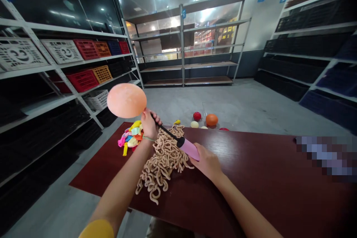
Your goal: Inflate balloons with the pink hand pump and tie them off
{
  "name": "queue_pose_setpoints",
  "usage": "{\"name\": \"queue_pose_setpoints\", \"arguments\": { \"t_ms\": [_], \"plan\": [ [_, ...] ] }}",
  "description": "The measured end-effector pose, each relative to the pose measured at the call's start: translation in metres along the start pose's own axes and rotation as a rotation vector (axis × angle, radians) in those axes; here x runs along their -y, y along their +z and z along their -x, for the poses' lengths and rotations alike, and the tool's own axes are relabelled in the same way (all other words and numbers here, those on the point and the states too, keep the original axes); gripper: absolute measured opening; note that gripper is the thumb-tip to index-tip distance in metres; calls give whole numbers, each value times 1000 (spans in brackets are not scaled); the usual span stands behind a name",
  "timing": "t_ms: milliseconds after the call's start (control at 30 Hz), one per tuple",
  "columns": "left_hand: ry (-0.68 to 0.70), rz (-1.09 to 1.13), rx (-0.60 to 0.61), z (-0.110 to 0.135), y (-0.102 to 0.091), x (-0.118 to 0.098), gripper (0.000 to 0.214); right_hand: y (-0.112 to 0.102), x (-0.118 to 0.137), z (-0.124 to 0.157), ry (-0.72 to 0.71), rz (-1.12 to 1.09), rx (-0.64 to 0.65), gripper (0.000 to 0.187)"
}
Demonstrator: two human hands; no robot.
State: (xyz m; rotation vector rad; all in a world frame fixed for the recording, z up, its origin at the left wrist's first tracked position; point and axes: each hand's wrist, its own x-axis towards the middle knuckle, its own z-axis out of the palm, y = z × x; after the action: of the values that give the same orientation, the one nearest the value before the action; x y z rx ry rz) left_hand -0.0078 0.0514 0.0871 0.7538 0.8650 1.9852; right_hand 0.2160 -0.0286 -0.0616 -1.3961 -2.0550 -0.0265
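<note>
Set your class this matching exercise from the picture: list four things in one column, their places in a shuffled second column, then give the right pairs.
Things
1. peach balloon
2. pink hand pump
3. small multicoloured balloons
4. orange ball

Places
A. On the floor beyond the table
B. Held in the right hand
C. Pinched at the neck in the left hand
D. Lying on the dark red table

Pairs: 1-C, 2-B, 3-D, 4-A

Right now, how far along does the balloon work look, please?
Done, it seems: an orange balloon on the floor. In hand: a peach balloon, gripped by the left hand, on the pink pump in the right hand. Left: flat coloured balloons on the table.
</note>
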Motion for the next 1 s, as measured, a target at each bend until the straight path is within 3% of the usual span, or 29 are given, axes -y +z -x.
{"name": "queue_pose_setpoints", "arguments": {
  "t_ms": [100, 200, 333, 433, 567, 667, 733, 800, 900, 1000],
  "plan": [
    [64, 42, -85, 4, 2, 2, 33, 8, -3, -1, -2, 44, -65, 37],
    [-23, 49, -87, 40, 8, 42, 39, 9, -9, 2, 27, 159, -109, 38],
    [-127, 25, -1, 85, 6, 91, 40, -1, -15, 6, -13, 239, -43, 40],
    [-135, 13, -14, 77, -8, 85, 39, -6, -14, 7, -55, 222, 29, 41],
    [-79, 7, -49, 25, -27, 35, 36, -4, -10, 4, -55, 137, 31, 42],
    [12, 41, -132, 0, -27, 11, 36, 1, -8, 1, -39, 108, -4, 43],
    [24, 68, -187, 3, -17, 17, 37, 4, -10, 0, -12, 120, -31, 41],
    [-18, 75, -166, 22, -1, 39, 38, 6, -13, 0, 24, 142, -62, 39],
    [-88, 64, -22, 60, 21, 78, 40, 3, -18, 2, 63, 163, -95, 39],
    [-136, 57, 79, 80, 25, 95, 40, -3, -20, 5, 50, 185, -68, 39]
  ]
}}
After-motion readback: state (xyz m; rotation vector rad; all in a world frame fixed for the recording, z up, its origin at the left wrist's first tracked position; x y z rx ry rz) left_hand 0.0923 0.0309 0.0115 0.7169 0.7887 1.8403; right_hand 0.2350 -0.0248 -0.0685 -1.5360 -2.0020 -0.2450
